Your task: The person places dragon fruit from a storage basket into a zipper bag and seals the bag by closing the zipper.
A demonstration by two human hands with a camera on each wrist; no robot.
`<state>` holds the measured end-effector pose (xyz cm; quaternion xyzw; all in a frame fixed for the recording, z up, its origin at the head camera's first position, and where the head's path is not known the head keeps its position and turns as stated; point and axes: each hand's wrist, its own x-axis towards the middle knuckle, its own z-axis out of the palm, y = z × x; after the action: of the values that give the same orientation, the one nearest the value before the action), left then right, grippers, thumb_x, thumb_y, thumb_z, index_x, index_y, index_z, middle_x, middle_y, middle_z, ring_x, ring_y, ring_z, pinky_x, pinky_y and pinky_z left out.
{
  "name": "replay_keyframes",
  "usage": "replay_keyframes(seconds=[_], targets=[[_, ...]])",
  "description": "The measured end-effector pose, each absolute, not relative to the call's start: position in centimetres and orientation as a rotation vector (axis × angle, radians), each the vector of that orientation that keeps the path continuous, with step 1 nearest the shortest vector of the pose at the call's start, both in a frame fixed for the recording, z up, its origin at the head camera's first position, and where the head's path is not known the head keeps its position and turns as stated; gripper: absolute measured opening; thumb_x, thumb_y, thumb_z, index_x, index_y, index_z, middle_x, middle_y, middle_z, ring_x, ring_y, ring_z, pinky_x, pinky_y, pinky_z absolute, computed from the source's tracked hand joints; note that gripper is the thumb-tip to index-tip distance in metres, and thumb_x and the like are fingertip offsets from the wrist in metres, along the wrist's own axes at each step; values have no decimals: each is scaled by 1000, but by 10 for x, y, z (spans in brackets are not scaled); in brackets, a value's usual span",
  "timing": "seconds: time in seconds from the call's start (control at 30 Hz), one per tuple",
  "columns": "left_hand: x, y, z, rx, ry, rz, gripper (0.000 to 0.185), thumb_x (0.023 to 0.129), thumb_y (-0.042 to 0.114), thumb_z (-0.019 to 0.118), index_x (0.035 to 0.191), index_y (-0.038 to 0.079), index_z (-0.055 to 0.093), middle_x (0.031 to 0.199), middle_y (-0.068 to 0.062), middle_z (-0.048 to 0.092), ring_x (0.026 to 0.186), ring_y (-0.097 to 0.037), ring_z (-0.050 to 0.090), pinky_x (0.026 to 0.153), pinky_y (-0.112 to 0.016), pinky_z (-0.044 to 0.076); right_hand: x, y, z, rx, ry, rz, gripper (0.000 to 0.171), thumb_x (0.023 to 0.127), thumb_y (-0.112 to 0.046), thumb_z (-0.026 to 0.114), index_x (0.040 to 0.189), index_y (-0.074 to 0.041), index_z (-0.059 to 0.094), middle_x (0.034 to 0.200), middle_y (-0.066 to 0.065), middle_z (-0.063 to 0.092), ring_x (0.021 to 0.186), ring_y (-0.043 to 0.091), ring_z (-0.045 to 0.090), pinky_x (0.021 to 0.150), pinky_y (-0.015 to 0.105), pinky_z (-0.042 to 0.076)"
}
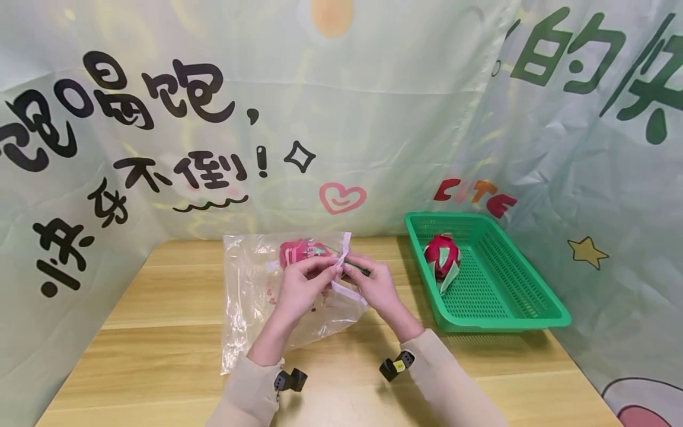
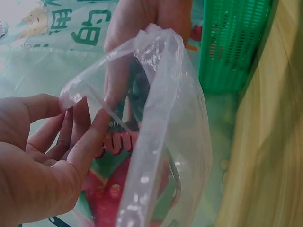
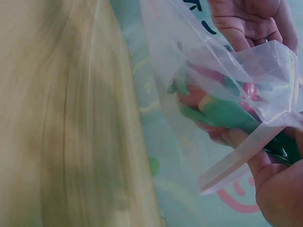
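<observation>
A clear plastic zip bag (image 1: 245,296) with a pale lilac zip strip lies toward the back of the table. My left hand (image 1: 301,289) pinches the rim of its mouth between thumb and fingers, as the left wrist view shows. A red dragon fruit (image 3: 222,111) with long green leaf tips shows at the bag's mouth, largely behind the plastic. Fingers and thumb of my right hand (image 1: 380,286) grip its leafy end beside the zip strip. Both hands are close together at the opening, and the mouth gapes between them in the left wrist view.
A green plastic basket (image 1: 501,324) with slotted walls stands on the right of the wooden table (image 1: 160,344). Another dragon fruit (image 1: 443,261) lies inside, against its left wall. Printed cloth (image 1: 395,130) hangs behind the table and along its sides.
</observation>
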<state>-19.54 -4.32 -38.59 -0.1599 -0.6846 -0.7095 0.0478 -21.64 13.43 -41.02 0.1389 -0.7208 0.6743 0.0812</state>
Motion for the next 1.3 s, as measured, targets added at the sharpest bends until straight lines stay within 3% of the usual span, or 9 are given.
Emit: replay_keyframes(seconds=[0.13,0.27,0.47,0.67,0.8,0.9,0.97,1.13,1.3], targets=[[-194,-46,-384,-543,-2101,-2171,20,95,5,76,113,-1,77,99,-13,75,79,-12,68,65,-26,62,-216,137,-409,431,-2138,2097,29,101,7,61,128,16,64,135,33,62,106,28,72,90,35,62],[-195,-49,-385,-659,-2071,-2283,21,96,2,74,114,-7,74,92,-11,72,72,-15,67,58,-37,63,-217,143,-407,580,-2263,1919,26,100,5,62,125,12,68,132,29,65,113,32,70,89,35,62],[-196,-51,-386,-746,-2009,-2465,27,98,1,70,121,-14,67,92,-4,72,81,-13,70,71,-33,65,-221,149,-406,688,-2339,1812,26,101,5,61,125,9,70,135,26,65,124,40,63,93,34,61],[-195,-53,-381,-570,-1964,-2500,28,98,0,68,123,-13,67,93,-3,72,79,-11,70,69,-26,64,-222,148,-400,573,-2361,1760,26,102,0,63,126,8,69,124,27,69,111,40,70,88,37,63],[-188,-53,-375,-458,-2037,-2192,21,96,3,73,116,-3,75,96,-6,75,77,-13,68,62,-24,61,-219,148,-394,477,-2462,1438,27,100,-7,69,125,2,73,113,21,74,91,26,74,76,31,64],[-181,-52,-370,-405,-2108,-1835,15,92,5,77,107,6,81,93,-6,77,77,-15,68,60,-22,57,-218,150,-392,450,-2510,1147,24,96,-11,75,118,-3,78,102,13,77,67,12,61,59,24,54],[-178,-52,-368,-381,-2127,-1670,13,90,5,78,102,9,82,90,-3,76,77,-15,68,60,-20,55,-218,152,-391,473,-2488,986,20,93,-12,79,111,-5,81,95,10,78,57,10,49,50,23,43],[-177,-51,-366,-388,-2113,-1615,14,89,2,76,101,8,81,91,-6,77,74,-18,70,59,-23,60,-221,152,-386,506,-2353,737,12,82,-13,89,92,-9,84,86,7,79,52,12,54,44,26,38],[-181,-52,-370,-375,-2114,-1766,15,91,-2,72,103,4,80,94,-15,76,74,-19,68,58,-28,63,-221,154,-391,435,-2450,928,14,87,-14,86,100,-9,82,97,9,79,56,11,64,49,22,49]])
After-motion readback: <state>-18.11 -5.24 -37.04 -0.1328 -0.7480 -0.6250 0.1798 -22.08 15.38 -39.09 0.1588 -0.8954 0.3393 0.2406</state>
